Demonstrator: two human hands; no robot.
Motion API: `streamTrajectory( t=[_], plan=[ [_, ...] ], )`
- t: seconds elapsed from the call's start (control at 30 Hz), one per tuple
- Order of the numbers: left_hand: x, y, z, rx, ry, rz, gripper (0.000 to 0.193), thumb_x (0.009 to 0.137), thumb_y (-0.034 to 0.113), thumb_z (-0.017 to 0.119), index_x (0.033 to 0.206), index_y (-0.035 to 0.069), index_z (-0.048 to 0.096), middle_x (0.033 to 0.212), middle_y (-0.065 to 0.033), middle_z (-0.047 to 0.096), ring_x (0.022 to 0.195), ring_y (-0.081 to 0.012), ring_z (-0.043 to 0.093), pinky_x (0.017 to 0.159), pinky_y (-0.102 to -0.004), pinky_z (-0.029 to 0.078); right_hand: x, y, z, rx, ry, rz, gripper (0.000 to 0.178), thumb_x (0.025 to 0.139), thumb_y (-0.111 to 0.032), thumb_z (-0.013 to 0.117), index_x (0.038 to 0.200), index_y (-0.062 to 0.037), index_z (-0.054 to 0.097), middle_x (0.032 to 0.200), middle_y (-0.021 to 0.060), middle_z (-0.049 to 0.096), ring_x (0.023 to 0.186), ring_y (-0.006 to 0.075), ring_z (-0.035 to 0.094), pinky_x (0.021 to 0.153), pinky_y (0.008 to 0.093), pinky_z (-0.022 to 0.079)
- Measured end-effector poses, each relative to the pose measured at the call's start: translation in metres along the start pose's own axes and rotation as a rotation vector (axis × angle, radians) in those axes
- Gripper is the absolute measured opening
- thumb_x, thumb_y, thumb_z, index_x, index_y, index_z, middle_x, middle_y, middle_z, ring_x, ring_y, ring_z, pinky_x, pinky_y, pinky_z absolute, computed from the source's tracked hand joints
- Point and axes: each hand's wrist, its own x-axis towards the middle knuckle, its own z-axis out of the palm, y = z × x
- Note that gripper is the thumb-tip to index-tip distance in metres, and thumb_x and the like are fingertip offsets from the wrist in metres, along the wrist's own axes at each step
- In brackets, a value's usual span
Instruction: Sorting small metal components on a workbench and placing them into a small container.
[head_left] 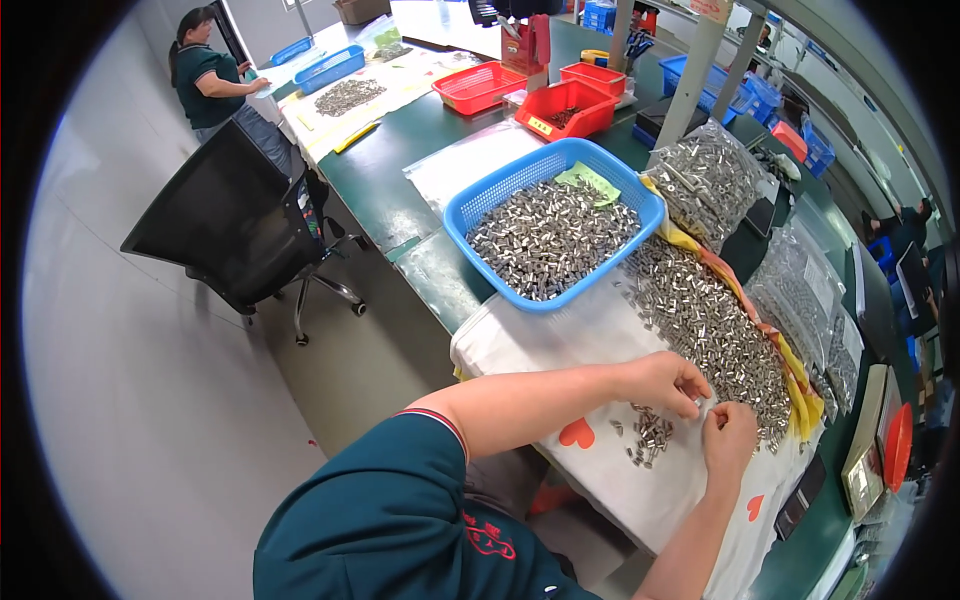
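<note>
My left hand [664, 384] reaches in over the cloth, its thumb and fingers pinched around what looks like a small shiny metal cylinder. Close by it, my right hand [729, 440] is closed at the fingertips; what it holds, if anything, is too small to make out. A large heap of short silver metal cylinders [715, 330] spreads just beyond both hands. Nearer to me, a small separate group of the same cylinders [651, 436] lies on the white cloth [600, 490] printed with red hearts.
A blue plastic basket [462, 245] full of metal cylinders stands beyond the heap. Bulging clear bags of parts [708, 180] line the right side. Red bins [590, 118] sit farther back on the green table. A black office chair [235, 215] and another person [208, 85] are at left.
</note>
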Motion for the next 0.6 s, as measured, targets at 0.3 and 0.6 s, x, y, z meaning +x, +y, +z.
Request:
streamTrajectory(
  t=[0.3,0.6],
  plan=[
    [0.0030,-0.0052,-0.0019,-0.082,0.015,-0.011,0.039,0.070,0.007,0.069,0.106,0.000,0.056,0.089,-0.0040,0.060,0.083,-0.0087,0.055,0.074,-0.0212,0.046,0.0002,-0.0046,0.0052,0.013,-0.049,-0.051,0.007,0.064,-0.007,0.060,0.067,-0.0028,0.056,0.070,0.0097,0.053,0.072,0.0271,0.051,0.068,0.0374,0.039],
    [0.0039,-0.0048,-0.0008,-0.031,0.020,-0.003,0.040,0.069,0.007,0.069,0.106,0.001,0.056,0.091,-0.0041,0.060,0.083,-0.0091,0.055,0.075,-0.0221,0.046,0.0013,-0.0038,0.0009,0.304,-0.039,0.134,0.005,0.069,-0.004,0.059,0.069,-0.0015,0.054,0.067,0.0058,0.053,0.060,0.0166,0.049,0.058,0.0276,0.040]
  ],
)
